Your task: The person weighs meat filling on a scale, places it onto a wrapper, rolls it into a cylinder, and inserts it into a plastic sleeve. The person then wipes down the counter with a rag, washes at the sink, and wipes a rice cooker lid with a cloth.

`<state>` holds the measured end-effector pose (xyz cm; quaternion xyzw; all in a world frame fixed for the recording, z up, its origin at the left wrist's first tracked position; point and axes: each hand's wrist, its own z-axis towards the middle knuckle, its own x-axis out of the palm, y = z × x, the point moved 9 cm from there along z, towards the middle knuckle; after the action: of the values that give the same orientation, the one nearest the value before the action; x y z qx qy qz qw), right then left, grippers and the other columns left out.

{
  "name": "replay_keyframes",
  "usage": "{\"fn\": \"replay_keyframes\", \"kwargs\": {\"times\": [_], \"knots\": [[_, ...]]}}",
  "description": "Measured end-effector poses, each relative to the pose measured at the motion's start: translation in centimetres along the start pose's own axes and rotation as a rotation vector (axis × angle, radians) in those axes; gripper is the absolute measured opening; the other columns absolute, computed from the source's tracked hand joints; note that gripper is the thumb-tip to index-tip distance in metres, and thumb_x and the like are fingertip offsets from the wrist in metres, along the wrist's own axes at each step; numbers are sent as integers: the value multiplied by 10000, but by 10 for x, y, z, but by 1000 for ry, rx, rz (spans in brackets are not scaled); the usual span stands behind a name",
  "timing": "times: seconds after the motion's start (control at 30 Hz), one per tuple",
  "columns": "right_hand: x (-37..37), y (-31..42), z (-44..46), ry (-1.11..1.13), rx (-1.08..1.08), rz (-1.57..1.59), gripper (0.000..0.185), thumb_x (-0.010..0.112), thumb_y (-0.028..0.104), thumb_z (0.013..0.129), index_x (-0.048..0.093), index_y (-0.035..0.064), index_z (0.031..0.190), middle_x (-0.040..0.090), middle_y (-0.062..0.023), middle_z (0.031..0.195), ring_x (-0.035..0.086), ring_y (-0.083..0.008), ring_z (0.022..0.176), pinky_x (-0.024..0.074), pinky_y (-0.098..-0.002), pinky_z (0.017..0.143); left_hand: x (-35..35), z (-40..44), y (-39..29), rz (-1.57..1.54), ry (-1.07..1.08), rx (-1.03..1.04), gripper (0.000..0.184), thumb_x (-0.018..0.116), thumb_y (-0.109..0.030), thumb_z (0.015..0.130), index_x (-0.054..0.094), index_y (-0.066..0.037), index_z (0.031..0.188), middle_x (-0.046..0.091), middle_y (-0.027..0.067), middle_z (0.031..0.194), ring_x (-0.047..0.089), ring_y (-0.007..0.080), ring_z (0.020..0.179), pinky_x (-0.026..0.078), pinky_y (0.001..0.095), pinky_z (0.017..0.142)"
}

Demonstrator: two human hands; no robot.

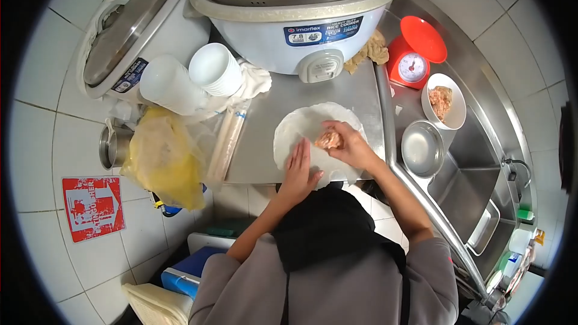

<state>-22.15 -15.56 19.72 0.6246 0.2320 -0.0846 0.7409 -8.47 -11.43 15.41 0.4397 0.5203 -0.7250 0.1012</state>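
Note:
A thin round white wrapper sheet (pixel 290 127) lies on the steel counter in front of me. My left hand (pixel 298 171) rests on its near-left part, fingers stretched out and thumb apart. In my right hand (pixel 354 145) is a clump of raw minced meat (pixel 329 139), pinched between the fingers just above the sheet, near its middle. Whether the meat touches the sheet I cannot tell. A white bowl (pixel 453 121) with more of this pinkish mince stands at the right, next to a round metal bowl (pixel 422 148).
A large rice cooker (pixel 253 33) stands at the back, another (pixel 138 24) at the left. Stacked white bowls (pixel 215 70) and a yellow plastic bag (pixel 165 156) lie left. A red scale (pixel 404 72) stands right, beside the steel sink (pixel 463 195).

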Motion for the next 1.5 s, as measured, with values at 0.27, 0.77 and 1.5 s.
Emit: {"fn": "replay_keyframes", "kwargs": {"times": [0.27, 0.77, 1.5], "knots": [[30, -2, -22, 16, -194, -316, 550, 730, 85, 659, 563, 22, 1179, 589, -116, 1075, 507, -325, 1056, 431, -392, 914, -20, 33, -16, -156, 12, 191, 872, 712, -259, 776, 210, -26, 1450, 359, 196, 1422, 360, 359, 1306, 320, 444, 1030], [14, -6, -19, 71, -288, -127, 416, 683, -21, 727, 641, 39, 1137, 602, -134, 1165, 573, -301, 1006, 509, -365, 809, 0, 36, 2, -99, -39, 151, 601, 684, -251, 818, 462, -81, 1350, 518, 133, 1300, 511, 285, 1161, 361, 386, 968], [-13, -20, -39, -19, -124, -67, 346, 655, 25, 793, 647, 31, 1139, 586, -130, 1169, 549, -296, 1008, 481, -351, 848, 10, 46, -24, -39, -63, 231, 566, 676, -120, 787, 494, -48, 1318, 486, 109, 1330, 440, 277, 1245, 360, 404, 991]]}}
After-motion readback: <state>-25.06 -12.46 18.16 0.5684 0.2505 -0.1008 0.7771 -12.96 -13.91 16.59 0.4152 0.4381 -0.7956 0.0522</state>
